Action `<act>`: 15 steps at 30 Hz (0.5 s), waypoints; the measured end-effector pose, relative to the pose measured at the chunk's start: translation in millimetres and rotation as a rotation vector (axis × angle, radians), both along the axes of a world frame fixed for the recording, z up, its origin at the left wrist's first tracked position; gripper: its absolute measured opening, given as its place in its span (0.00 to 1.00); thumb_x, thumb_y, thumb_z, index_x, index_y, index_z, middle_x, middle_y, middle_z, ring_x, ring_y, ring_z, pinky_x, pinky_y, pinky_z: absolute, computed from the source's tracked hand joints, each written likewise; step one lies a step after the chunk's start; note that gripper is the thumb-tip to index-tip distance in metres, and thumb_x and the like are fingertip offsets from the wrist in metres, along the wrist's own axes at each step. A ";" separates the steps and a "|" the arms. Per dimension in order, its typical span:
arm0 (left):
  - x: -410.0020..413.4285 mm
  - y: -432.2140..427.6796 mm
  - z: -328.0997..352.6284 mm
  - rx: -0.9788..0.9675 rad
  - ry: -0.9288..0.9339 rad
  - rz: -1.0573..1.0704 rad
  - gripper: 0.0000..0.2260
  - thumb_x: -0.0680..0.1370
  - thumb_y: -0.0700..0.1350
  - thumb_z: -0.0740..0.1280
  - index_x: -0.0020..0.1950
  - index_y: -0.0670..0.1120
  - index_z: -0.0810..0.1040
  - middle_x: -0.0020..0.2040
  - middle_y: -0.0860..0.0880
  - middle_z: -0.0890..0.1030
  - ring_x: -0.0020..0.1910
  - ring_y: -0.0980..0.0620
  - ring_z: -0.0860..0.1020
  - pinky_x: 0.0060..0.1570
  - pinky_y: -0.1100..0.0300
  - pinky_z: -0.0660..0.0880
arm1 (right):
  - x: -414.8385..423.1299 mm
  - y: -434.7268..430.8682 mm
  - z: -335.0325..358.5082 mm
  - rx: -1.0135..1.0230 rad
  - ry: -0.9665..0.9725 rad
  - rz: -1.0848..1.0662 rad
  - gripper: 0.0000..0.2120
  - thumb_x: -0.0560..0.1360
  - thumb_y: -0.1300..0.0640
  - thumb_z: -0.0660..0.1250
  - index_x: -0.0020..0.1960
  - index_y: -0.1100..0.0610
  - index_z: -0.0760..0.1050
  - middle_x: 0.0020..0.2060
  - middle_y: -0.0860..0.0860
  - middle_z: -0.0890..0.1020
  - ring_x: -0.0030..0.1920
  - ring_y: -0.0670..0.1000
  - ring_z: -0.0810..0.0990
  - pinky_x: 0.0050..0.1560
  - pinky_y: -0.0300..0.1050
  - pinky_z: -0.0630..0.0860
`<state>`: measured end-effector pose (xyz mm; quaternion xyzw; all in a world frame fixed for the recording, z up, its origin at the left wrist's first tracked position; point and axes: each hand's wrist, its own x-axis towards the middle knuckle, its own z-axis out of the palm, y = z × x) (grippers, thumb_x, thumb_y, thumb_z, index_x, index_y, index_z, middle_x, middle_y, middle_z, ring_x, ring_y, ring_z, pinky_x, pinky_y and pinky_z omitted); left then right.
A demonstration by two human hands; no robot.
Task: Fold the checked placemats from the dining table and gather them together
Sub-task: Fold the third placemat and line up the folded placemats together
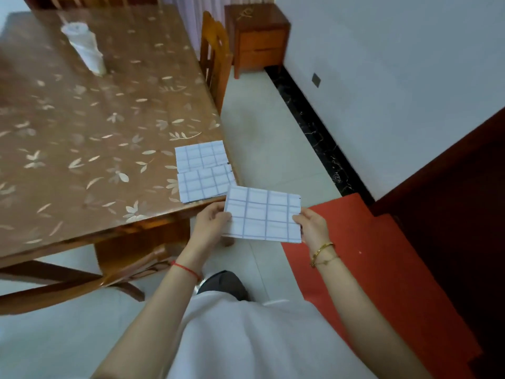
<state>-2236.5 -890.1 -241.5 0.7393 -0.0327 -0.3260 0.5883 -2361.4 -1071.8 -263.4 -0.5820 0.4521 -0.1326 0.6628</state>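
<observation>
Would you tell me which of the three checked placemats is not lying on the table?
The nearest placemat, held at its ends by the left hand and right hand beyond the table edge; the other two lie on it.

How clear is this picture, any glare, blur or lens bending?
Head view: pale glare washes the far end of the dining table, where the white bundle is blurred; the wide lens bows the black baseboard; the placemat between left hand and right hand shows a readable grid.

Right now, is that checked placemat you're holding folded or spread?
Folded: the white blue-checked cloth placemat is a small rectangle, matching the two folded placemats nearby.
</observation>
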 end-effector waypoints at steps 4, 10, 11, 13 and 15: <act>25.6 -10.8 -7.7 -0.004 0.026 0.103 0.12 0.78 0.35 0.62 0.49 0.50 0.80 0.48 0.51 0.83 0.48 0.51 0.81 0.51 0.52 0.78 | 42.4 -21.6 -8.4 -0.038 0.013 0.116 0.08 0.76 0.70 0.61 0.50 0.62 0.77 0.41 0.54 0.80 0.40 0.50 0.78 0.37 0.38 0.74; 82.7 -20.8 -21.9 0.012 0.071 0.241 0.08 0.79 0.37 0.63 0.57 0.45 0.77 0.49 0.43 0.82 0.49 0.44 0.81 0.55 0.44 0.78 | 122.3 -46.7 -25.5 -0.113 0.079 0.261 0.04 0.76 0.67 0.63 0.48 0.61 0.75 0.40 0.53 0.78 0.41 0.50 0.75 0.35 0.35 0.71; 96.3 -22.3 -23.8 0.026 0.065 0.259 0.08 0.79 0.37 0.63 0.58 0.44 0.76 0.48 0.43 0.82 0.47 0.45 0.80 0.55 0.45 0.78 | 139.2 -50.1 -28.2 -0.117 0.086 0.283 0.03 0.76 0.66 0.63 0.48 0.61 0.75 0.41 0.54 0.78 0.42 0.51 0.75 0.38 0.38 0.72; 123.4 -25.3 -23.5 0.055 0.044 0.301 0.08 0.79 0.37 0.65 0.57 0.44 0.75 0.48 0.42 0.82 0.44 0.46 0.80 0.52 0.47 0.79 | 172.8 -56.3 -31.3 -0.119 0.100 0.315 0.02 0.76 0.65 0.63 0.47 0.61 0.75 0.43 0.56 0.78 0.45 0.53 0.76 0.45 0.43 0.72; 153.1 -28.5 -20.5 0.055 0.035 0.336 0.08 0.78 0.36 0.65 0.56 0.44 0.74 0.45 0.44 0.81 0.40 0.49 0.79 0.43 0.55 0.80 | 208.4 -61.6 -31.1 -0.112 0.102 0.349 0.02 0.76 0.65 0.64 0.46 0.60 0.74 0.43 0.56 0.78 0.45 0.54 0.76 0.48 0.46 0.73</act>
